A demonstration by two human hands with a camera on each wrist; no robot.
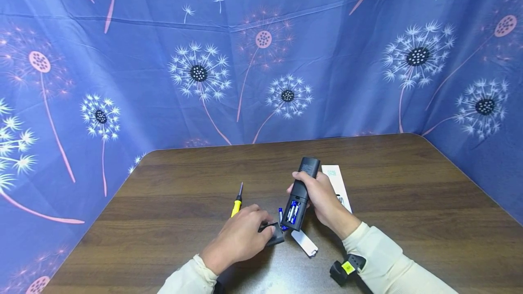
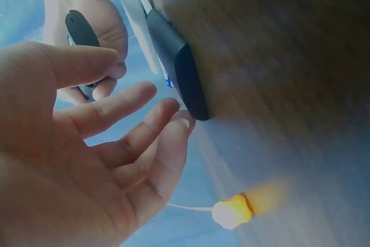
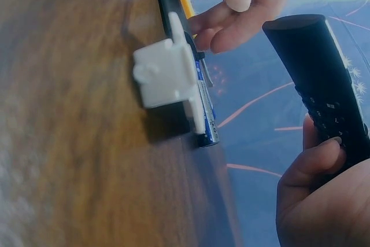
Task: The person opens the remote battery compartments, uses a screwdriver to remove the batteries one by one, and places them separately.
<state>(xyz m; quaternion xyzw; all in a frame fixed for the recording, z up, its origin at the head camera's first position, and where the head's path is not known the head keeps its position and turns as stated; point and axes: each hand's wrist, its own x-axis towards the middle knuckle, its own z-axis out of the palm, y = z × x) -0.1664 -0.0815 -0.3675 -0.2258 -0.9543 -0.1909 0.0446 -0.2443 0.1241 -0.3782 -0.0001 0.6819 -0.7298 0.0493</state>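
My right hand (image 1: 323, 194) grips a black remote control (image 1: 299, 190), tilted above the table. Its back faces the head camera, and blue-and-white batteries (image 1: 293, 212) sit in the uncovered compartment. The keypad side shows in the right wrist view. My left hand (image 1: 245, 235) hovers low over the table with loosely bent fingers, its thumb apart from them. Right at its fingertips lies a black plastic piece (image 1: 278, 237), shaped like a cover. Between that piece and the remote, loose blue batteries (image 1: 280, 214) lie on the wood. Just right of them is a small white plastic cover (image 1: 304, 243) with tabs.
A yellow-handled screwdriver (image 1: 236, 208) lies beyond my left hand, tip pointing away. Partly behind my right hand is a white printed box (image 1: 335, 180). The brown wooden table (image 1: 184, 176) ends at a blue dandelion-patterned curtain (image 1: 327, 80).
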